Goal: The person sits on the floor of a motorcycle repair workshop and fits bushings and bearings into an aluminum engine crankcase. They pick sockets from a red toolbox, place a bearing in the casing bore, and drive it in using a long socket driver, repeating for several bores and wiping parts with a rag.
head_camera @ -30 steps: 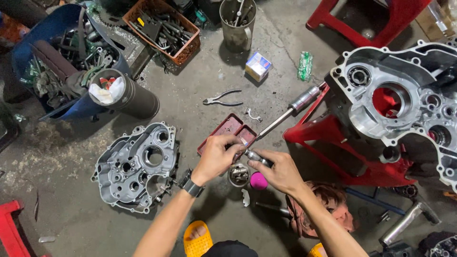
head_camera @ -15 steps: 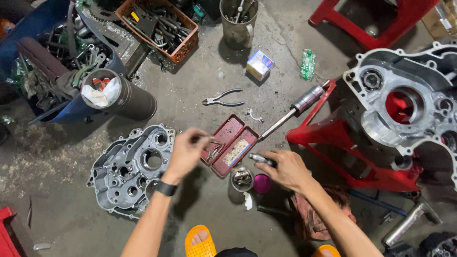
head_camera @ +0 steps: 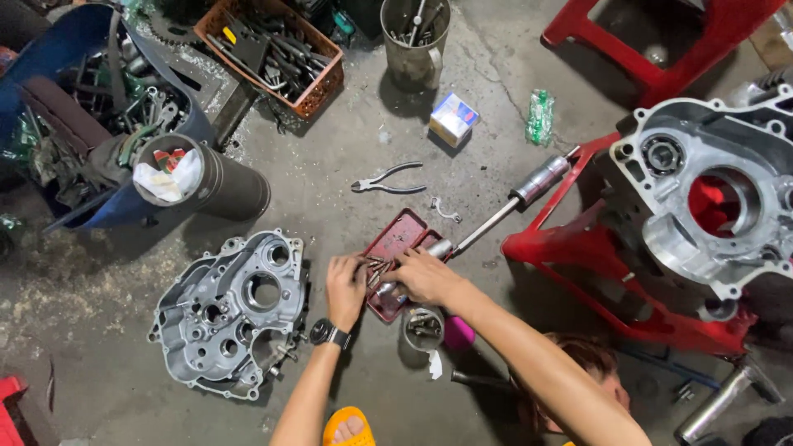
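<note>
My left hand (head_camera: 345, 285), with a black watch on the wrist, has its fingers curled onto a small heap of bolts (head_camera: 376, 266) in a red tray (head_camera: 398, 235) on the floor. My right hand (head_camera: 423, 277) lies over the tray's near end and its fingertips meet the left hand's at the bolts. A small silvery metal piece (head_camera: 387, 291) shows under its thumb. A small metal cup (head_camera: 424, 328) holding parts stands just below the right hand. A grey engine case half (head_camera: 235, 314) lies flat to the left of my left hand.
A long rod tool with a metal cylinder (head_camera: 537, 182) runs from the tray toward a red stand (head_camera: 578, 248) carrying another engine case (head_camera: 710, 206). Pliers (head_camera: 388, 180), a small box (head_camera: 453, 118), an orange tool crate (head_camera: 277, 54), a metal can (head_camera: 415, 33) and a black cylinder (head_camera: 223, 186) lie beyond.
My left hand came back from the engine case half to the red tray. My right hand moved up onto the tray, and both now meet at the bolts.
</note>
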